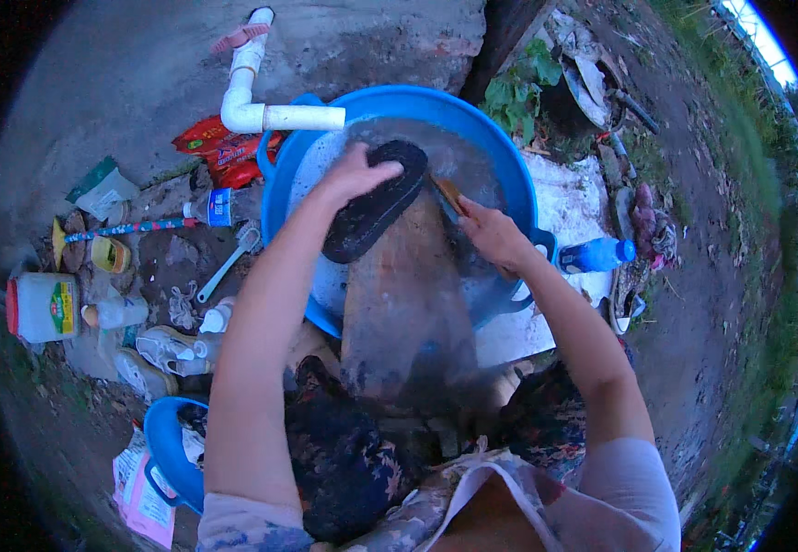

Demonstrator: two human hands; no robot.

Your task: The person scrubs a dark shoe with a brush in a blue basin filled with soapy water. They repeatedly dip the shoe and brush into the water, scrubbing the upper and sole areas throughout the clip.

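My left hand [355, 172] presses down on a dark shoe [373, 212], sole side up, that lies on the top end of a slanted wooden board [405, 304]. My right hand [493, 235] grips a brush [447, 195] with a wooden handle, its head beside the shoe. The board leans into a big blue tub [509, 161] of soapy water. Both forearms reach in from the lower edge over my patterned lap.
A white pipe with a tap [250, 87] ends over the tub's rim. On the left ground lie a red packet [219, 147], a plastic jar [43, 306], bottles, a toothbrush, pale shoes [164, 354] and a smaller blue basin [167, 446]. A blue bottle [597, 254] lies right.
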